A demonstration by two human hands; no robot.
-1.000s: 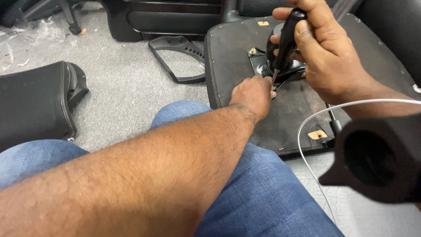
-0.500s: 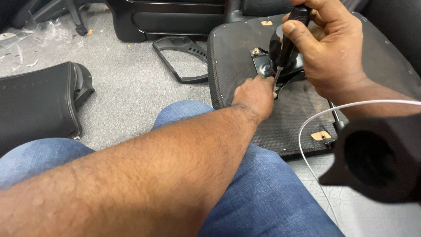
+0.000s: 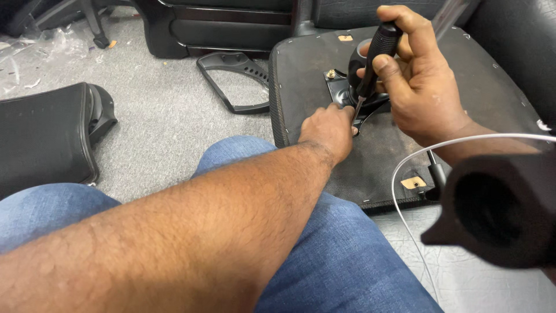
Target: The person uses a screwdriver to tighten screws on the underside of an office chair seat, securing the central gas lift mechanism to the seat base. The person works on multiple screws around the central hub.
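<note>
Head view: your right hand (image 3: 425, 87) has risen slightly, fist wrapped around the black screwdriver (image 3: 373, 58), tip on the metal bracket (image 3: 341, 93) mid seat base (image 3: 370, 156). Your left hand (image 3: 327, 130) stays curled, pinching beside the tip.

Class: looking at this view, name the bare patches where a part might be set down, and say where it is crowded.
Bare grey carpet lies between the black cushion, the loose armrest and the upturned seat base. Crowded: the metal bracket, where the left hand and right hand with the screwdriver meet.
</note>
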